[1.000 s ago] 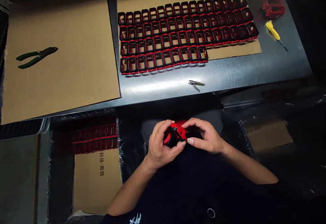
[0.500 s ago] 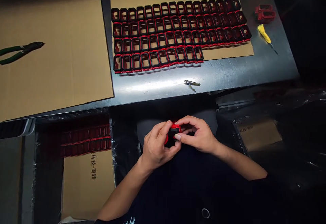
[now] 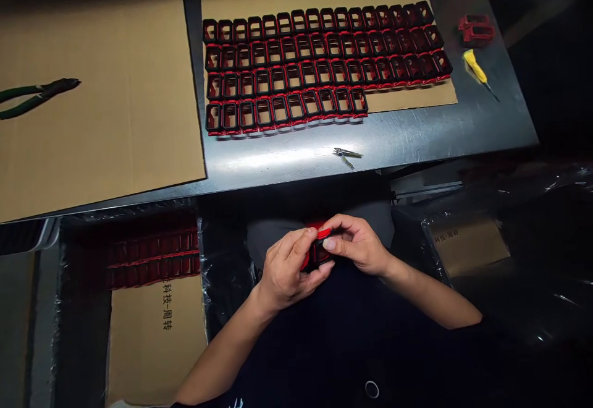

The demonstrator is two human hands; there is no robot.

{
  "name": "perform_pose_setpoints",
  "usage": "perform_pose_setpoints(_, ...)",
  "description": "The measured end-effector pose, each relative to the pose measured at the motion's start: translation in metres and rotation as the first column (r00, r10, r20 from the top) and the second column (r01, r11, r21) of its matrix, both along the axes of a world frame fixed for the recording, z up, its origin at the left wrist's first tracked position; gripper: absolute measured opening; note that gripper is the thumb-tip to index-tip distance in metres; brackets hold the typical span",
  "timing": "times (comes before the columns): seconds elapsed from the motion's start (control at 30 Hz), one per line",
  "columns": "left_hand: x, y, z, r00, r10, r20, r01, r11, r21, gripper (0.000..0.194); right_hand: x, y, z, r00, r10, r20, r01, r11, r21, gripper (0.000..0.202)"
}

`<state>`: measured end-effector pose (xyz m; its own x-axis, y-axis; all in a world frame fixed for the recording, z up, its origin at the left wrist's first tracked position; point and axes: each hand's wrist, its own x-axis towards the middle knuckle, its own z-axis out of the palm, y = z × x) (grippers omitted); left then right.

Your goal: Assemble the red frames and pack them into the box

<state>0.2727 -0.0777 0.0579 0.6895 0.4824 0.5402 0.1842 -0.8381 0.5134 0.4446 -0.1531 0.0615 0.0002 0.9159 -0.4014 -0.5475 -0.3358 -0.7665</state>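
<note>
Below the metal surface (image 3: pixel 296 154), both hands, left hand (image 3: pixel 285 269) and right hand (image 3: pixel 359 246), pinch a small red frame (image 3: pixel 319 248) over the lap; it looks light, stiff plastic, best gripped by its edges.

single head cam, looks forward-down from above: hands close below, worktop (image 3: pixel 417 136) farther ahead, steep angle.
</note>
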Motion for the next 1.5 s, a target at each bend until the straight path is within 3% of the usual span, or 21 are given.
perform_pose_setpoints(0.3,0.000,0.001,-0.001,1.000,-0.010,0.021,0.008,0.995,0.104,0.057,-0.003,-0.002,0.000,0.990,0.002,0.140,-0.015,0.995,0.094,0.034)
perform_pose_setpoints(0.43,0.000,0.000,0.002,1.000,-0.005,0.023,0.004,0.998,0.061,0.062,0.004,-0.003,-0.004,0.999,0.045,0.014,-0.046,0.993,0.110,0.039)
perform_pose_setpoints(0.67,0.002,-0.001,0.008,1.000,0.017,-0.002,-0.017,0.988,-0.152,0.086,0.008,-0.004,-0.019,0.940,0.099,-0.326,-0.125,0.990,-0.060,0.043)
perform_pose_setpoints(1.1,0.004,-0.003,0.007,0.981,0.188,-0.053,-0.196,0.945,-0.262,0.083,0.003,0.000,-0.023,0.855,0.139,-0.500,-0.224,0.968,-0.115,0.048)
perform_pose_setpoints(1.33,0.001,-0.002,0.007,0.972,0.175,-0.155,-0.219,0.911,-0.350,0.081,0.006,-0.001,-0.022,0.891,0.069,-0.448,-0.149,0.978,-0.147,0.052)
perform_pose_setpoints(1.5,-0.001,-0.004,0.002,0.984,0.060,-0.168,-0.117,0.929,-0.352,0.077,0.004,0.003,-0.006,0.976,0.108,-0.191,-0.138,0.979,-0.153,0.041)
